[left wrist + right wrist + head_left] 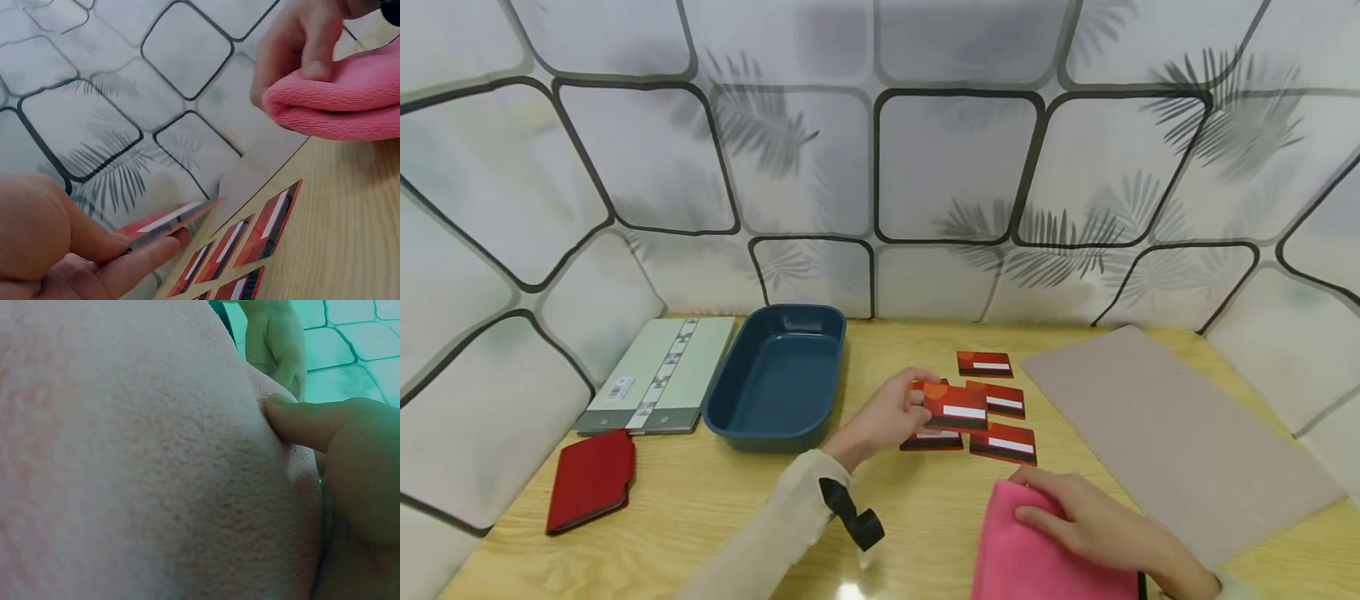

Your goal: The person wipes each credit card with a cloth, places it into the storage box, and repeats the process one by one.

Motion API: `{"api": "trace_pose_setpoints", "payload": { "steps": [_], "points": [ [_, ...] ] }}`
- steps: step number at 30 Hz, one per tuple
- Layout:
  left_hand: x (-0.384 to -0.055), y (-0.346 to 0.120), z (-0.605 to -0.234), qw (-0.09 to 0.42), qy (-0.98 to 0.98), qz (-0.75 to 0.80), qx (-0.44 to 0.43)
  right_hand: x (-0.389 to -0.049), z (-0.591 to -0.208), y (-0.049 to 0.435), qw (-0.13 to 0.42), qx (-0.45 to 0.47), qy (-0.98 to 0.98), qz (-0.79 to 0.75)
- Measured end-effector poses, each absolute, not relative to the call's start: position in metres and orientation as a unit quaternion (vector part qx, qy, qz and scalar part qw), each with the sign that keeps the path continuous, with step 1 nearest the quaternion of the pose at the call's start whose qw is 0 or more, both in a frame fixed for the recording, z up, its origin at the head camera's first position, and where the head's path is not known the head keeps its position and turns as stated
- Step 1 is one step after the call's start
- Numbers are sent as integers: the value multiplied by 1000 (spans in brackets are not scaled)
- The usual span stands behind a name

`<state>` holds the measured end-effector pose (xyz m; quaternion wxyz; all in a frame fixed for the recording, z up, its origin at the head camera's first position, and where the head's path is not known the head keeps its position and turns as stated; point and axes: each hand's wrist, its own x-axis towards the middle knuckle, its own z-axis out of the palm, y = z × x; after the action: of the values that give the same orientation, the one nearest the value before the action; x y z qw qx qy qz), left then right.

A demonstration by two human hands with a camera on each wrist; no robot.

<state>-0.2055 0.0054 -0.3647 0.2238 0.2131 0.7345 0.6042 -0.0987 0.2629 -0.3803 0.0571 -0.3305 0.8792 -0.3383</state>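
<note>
My left hand pinches a red card with a white stripe and a dark band between thumb and fingers. In the left wrist view the held card is raised and tilted above the others. Several matching cards lie on the table beneath and around it, among them a far card and a near card. A folded pink towel is gripped at its edge by my right hand, thumb on top. That towel fills most of the right wrist view.
A dark blue tray stands left of the cards. Beyond it lies a pale green folder, with a red wallet-like case nearer me. A flat beige mat covers the table's right side. Patterned fabric encloses the back and sides.
</note>
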Motion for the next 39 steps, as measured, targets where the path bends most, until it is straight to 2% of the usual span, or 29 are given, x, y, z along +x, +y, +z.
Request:
{"api": "trace_pose_setpoints", "payload": {
  "steps": [3,10,15,18,25,30,39],
  "points": [
    [-195,0,-364,221,724,615,221,-95,-377,262,67,-348,866,-354],
    [-178,-1,-369,199,687,670,199,-97,-367,257,34,-407,840,-356],
    [-162,2,-374,184,627,749,113,-100,-352,247,44,-378,856,-349],
    [-154,5,-376,184,609,765,95,-104,-340,240,44,-348,878,-326],
    [-146,8,-382,197,609,760,114,-115,-326,223,4,-309,919,-245],
    [-145,10,-386,209,606,755,138,-120,-324,217,-12,-313,922,-226],
    [-143,14,-382,214,598,752,177,-123,-327,211,-83,-313,924,-204]
  ]
}}
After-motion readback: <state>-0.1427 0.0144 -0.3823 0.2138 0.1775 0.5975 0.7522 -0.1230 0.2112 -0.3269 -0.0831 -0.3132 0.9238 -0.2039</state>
